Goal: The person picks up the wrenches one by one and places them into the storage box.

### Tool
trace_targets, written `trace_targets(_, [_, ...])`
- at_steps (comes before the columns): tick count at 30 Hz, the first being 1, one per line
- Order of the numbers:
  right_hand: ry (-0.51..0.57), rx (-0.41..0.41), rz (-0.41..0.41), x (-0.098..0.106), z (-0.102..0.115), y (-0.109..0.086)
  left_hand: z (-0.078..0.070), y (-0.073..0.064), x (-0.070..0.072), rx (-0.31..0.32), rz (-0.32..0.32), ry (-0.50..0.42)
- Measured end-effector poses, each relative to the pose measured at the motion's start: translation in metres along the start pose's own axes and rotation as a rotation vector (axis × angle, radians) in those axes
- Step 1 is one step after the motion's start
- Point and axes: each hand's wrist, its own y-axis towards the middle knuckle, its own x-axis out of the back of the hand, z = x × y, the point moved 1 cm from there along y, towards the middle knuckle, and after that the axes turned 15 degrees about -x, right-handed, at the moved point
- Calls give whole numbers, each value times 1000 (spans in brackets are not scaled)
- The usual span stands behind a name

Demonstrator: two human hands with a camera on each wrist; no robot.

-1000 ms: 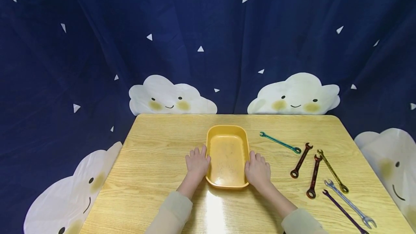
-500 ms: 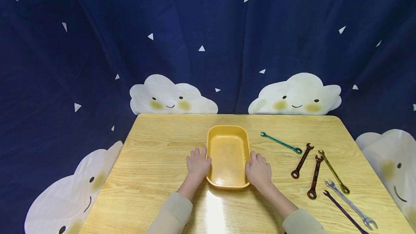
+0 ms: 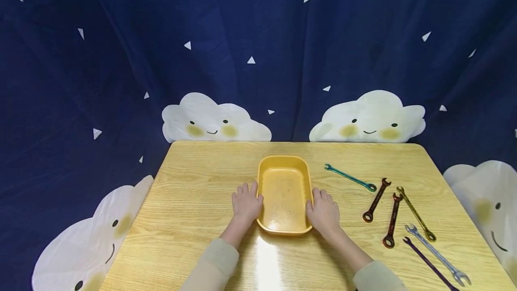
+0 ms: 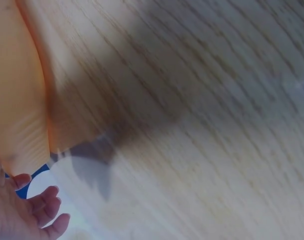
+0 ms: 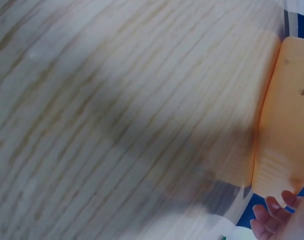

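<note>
A yellow plastic bin (image 3: 283, 192) sits on the wooden table, with nothing in it. At its left side my left hand (image 3: 246, 202) has its fingers pointing forward and the thumb at the rim. Opposite, my right hand (image 3: 324, 212) lies along the right side, its thumb overlapping the rim. From the left wrist, the bin's outer wall (image 4: 19, 90) shows above loosely spread fingers (image 4: 47, 202). The right wrist view shows the other wall (image 5: 287, 120) and relaxed fingers (image 5: 269, 215) near its lower end.
Right of the bin lie several wrenches: a teal one (image 3: 350, 178), two dark red ones, a yellow one (image 3: 416, 214), a silver one (image 3: 438, 255) and a purple one (image 3: 429, 262). A dark blue curtain (image 3: 258, 26) with clouds hangs behind the table.
My right hand has shifted slightly to the right at the bin's side. The left hand and the bin stay in place; the view drifts a little.
</note>
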Motion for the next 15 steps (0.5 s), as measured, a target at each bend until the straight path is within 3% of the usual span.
trace_targets(7, [16, 23, 31, 5, -1, 2, 0, 0, 0, -2, 37, 25])
trace_targets(15, [17, 57, 76, 13, -2, 9, 1, 0, 1, -13, 22, 34])
